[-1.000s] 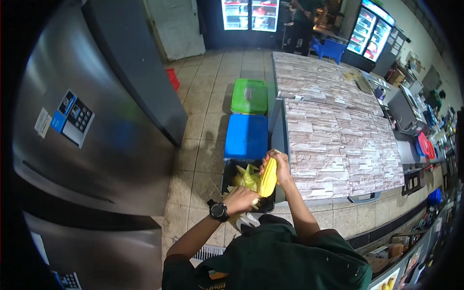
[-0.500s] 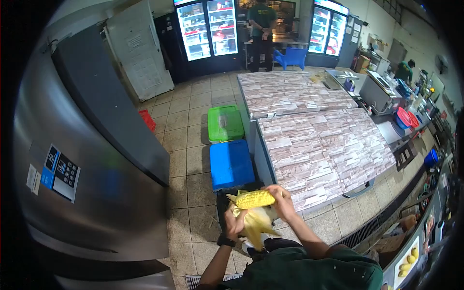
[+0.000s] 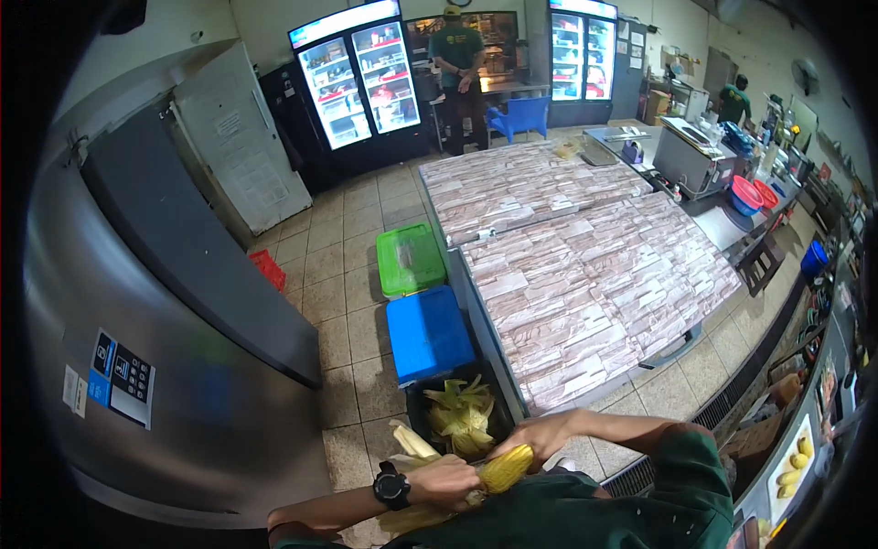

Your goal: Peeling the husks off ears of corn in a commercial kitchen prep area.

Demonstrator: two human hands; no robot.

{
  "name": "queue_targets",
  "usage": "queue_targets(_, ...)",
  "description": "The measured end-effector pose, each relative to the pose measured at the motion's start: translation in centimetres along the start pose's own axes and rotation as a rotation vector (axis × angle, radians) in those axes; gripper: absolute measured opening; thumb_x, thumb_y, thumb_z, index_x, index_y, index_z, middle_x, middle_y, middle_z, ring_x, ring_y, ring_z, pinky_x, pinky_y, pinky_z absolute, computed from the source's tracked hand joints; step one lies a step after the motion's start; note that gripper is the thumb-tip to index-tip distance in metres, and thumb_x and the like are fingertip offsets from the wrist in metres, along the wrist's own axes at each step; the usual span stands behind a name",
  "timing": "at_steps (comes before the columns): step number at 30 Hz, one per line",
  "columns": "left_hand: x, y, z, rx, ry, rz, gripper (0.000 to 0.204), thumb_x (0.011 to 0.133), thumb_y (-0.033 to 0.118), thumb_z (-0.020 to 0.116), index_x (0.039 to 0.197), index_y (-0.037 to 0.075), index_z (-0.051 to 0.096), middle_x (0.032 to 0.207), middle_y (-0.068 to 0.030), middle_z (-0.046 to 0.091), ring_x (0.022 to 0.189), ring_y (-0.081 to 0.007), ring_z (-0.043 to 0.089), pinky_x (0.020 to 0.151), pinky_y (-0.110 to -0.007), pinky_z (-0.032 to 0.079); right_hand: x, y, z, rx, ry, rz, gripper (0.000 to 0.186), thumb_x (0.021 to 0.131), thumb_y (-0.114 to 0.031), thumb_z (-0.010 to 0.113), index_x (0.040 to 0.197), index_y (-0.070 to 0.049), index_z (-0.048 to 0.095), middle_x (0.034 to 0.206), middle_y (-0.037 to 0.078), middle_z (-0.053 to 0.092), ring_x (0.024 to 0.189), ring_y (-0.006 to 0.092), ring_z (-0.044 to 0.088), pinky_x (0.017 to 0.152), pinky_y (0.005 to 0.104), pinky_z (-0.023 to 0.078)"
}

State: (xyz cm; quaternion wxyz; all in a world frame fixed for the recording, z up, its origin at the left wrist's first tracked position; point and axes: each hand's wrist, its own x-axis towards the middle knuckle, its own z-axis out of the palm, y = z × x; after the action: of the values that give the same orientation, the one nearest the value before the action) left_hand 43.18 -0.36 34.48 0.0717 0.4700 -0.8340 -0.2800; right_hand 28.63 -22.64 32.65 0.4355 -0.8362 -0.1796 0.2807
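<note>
A yellow ear of corn (image 3: 508, 468) is held low in front of my body, its kernels bared on the visible side. My left hand (image 3: 444, 481), with a black watch on the wrist, is closed around its husk end. Pale husk leaves (image 3: 413, 441) stick out beside that fist. My right hand (image 3: 541, 435) is closed at the far side of the ear; its fingertips are partly hidden behind the corn. Just beyond both hands, a black bin (image 3: 498, 416) holds loose yellow-green husks (image 3: 460, 419).
Behind the bin stand a blue-lidded box (image 3: 430, 336) and a green-lidded box (image 3: 411, 260). A stone-patterned table (image 3: 585, 302) lies to the right, a steel fridge (image 3: 201, 366) to the left. Two people (image 3: 459, 73) are farther off. Several yellow cobs sit on a white tray (image 3: 803, 430).
The ear has come down and closer to my body, and its bared end now points right. Both hands moved with it. Husks in the bin have come into sight as my view shifted.
</note>
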Motion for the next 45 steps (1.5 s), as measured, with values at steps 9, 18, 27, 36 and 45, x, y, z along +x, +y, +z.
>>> queue_targets(9,5.7,3.7,-9.9,0.006,0.243,0.076,0.016,0.084,0.018,0.064,0.072,0.007,0.061,0.062,-0.0084,0.059,0.054,-0.0247,0.060,0.050,-0.034,0.047,-7.0,1.8,-6.4,0.809,-0.468,0.061,0.083,0.074,-0.005,0.078,0.145,-0.005,0.035,0.082,0.006,0.059,0.055,0.0100,0.053,0.040,0.0232,0.039)
queue_targets(18,-4.2,6.0,-13.5,-0.041,0.221,-0.432,0.019,0.063,0.017,0.073,0.079,0.015,0.063,0.070,-0.0062,0.063,0.067,-0.0257,0.065,0.061,-0.040,0.051,-26.7,7.5,-9.1,0.514,0.185,0.592,0.085,0.073,-0.012,0.081,0.146,-0.006,0.038,0.086,0.005,0.065,0.064,0.0096,0.059,0.050,0.0236,0.049)
queue_targets(27,1.8,-13.1,2.7,-0.006,0.480,-0.767,0.059,0.078,0.044,0.074,0.122,0.007,0.059,0.119,-0.0146,0.060,0.105,-0.0360,0.060,0.092,-0.050,0.046,-19.7,6.8,-1.2,0.933,0.878,0.271,0.072,0.074,-0.006,0.075,0.140,-0.012,0.046,0.088,0.005,0.064,0.055,0.0057,0.050,0.042,0.0204,0.036)
queue_targets(36,12.9,-12.5,1.7,-0.091,0.361,-0.810,0.065,0.081,0.036,0.073,0.135,0.007,0.050,0.131,-0.0182,0.052,0.117,-0.0357,0.054,0.097,-0.044,0.046,-21.2,8.0,5.4,1.291,1.270,0.010,0.074,0.079,-0.001,0.065,0.145,-0.013,0.036,0.082,0.006,0.059,0.048,0.0083,0.046,0.040,0.0216,0.036)
queue_targets(45,29.1,1.9,1.9,-1.059,0.527,-0.411,0.045,0.103,0.024,0.047,0.141,-0.001,0.043,0.137,-0.0129,0.048,0.118,-0.0208,0.053,0.089,-0.037,0.054,-23.5,9.6,13.5,0.648,1.298,0.037,0.077,0.073,-0.006,0.073,0.143,-0.007,0.040,0.127,0.009,0.059,0.115,0.0190,0.055,0.099,0.0328,0.045)
